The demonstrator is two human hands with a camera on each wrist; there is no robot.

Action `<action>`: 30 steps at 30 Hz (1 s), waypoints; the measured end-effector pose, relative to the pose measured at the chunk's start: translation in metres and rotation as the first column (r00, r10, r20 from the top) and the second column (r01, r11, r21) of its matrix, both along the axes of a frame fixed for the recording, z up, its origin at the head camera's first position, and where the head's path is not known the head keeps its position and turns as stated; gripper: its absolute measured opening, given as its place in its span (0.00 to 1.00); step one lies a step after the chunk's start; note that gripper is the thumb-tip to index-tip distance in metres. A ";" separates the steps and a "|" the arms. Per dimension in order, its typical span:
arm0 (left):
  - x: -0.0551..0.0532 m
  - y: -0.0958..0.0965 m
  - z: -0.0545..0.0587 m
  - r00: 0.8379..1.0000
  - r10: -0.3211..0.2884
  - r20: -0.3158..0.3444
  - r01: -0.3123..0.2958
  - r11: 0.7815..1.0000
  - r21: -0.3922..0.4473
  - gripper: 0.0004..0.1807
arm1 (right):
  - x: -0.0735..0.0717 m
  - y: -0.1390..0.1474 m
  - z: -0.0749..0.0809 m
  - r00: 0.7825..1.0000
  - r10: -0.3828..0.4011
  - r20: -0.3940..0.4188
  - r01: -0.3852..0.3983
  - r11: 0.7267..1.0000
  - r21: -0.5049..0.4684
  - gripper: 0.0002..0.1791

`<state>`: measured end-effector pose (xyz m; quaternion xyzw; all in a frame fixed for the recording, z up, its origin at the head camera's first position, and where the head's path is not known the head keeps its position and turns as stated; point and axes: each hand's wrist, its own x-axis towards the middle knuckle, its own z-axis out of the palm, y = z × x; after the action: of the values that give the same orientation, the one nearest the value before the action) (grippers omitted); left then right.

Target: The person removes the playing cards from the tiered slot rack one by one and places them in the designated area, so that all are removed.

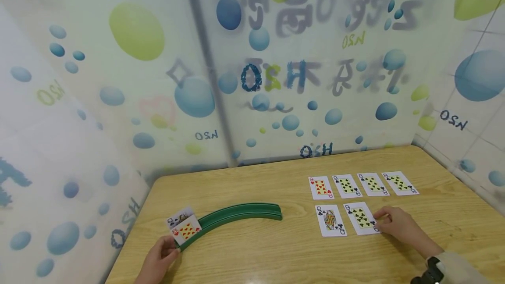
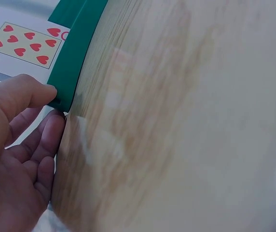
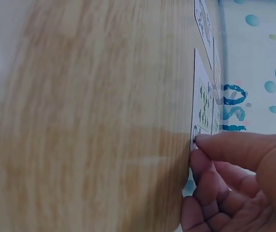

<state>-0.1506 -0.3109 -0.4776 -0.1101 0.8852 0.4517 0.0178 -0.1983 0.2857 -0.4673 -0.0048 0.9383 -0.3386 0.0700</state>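
At the table's left, my left hand [image 1: 158, 257] pinches the near end of a green curved playing card holder [image 1: 240, 210], its thumb on the holder's front face in the left wrist view. An eight of hearts [image 1: 187, 230] stands in that end of the holder, with a black queen [image 1: 179, 217] partly hidden behind it. On the right, my right hand [image 1: 398, 225] pinches the right edge of a nine of clubs [image 1: 360, 218]. Its thumb lies over the card's corner [image 3: 194, 137] in the right wrist view. Just left of that card lies a queen of clubs [image 1: 330, 221].
Behind the two right-hand cards runs a row of face-up cards: a nine of hearts [image 1: 321, 188], a black nine [image 1: 347, 186] and two black eights. Bubble-patterned curtains [image 1: 276, 135] enclose the wooden table [image 1: 252, 253] at its back and sides.
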 end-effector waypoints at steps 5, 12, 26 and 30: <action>0.000 0.000 0.000 1.000 0.003 0.007 -0.003 1.000 -0.002 0.17 | 0.001 0.000 0.002 1.000 0.000 -0.001 0.000 1.000 -0.005 0.13; -0.001 -0.001 0.000 1.000 0.002 0.021 -0.001 1.000 -0.010 0.17 | 0.000 -0.006 0.013 0.998 0.017 -0.067 -0.017 1.000 -0.007 0.11; 0.000 0.000 0.001 1.000 0.009 0.014 -0.008 1.000 -0.006 0.17 | -0.020 -0.063 0.025 0.972 0.170 -0.165 -0.180 0.982 -0.053 0.09; 0.000 0.000 0.001 1.000 0.009 0.008 -0.009 1.000 -0.008 0.16 | -0.024 -0.086 0.031 0.963 0.204 -0.176 -0.221 0.972 -0.083 0.08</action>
<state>-0.1511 -0.3108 -0.4768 -0.1162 0.8863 0.4479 0.0190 -0.2224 0.1992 -0.4368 -0.1375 0.9164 -0.3749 0.0271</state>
